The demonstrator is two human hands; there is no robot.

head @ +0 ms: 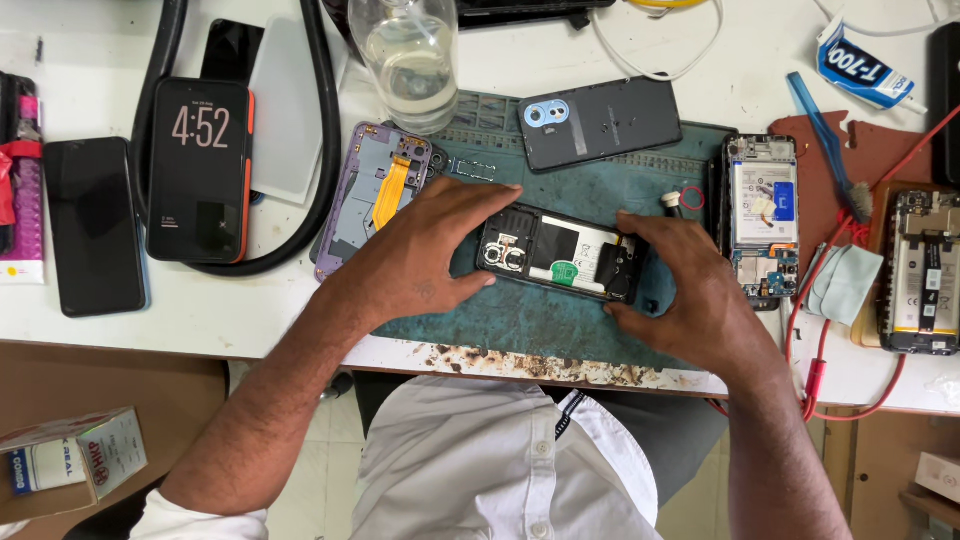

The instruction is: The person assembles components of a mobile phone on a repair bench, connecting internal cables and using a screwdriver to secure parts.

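your left hand (420, 255) and right hand (690, 295) clamp the open phone (560, 255) on the mat (520, 320); bottle (408, 60) far, back cover (600, 122) beyond, gutted phone (762, 215) right.

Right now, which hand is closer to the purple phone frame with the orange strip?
Left. The left hand lies right beside the purple phone frame, nearly touching it. The right hand is far across the opened phone both hands hold.
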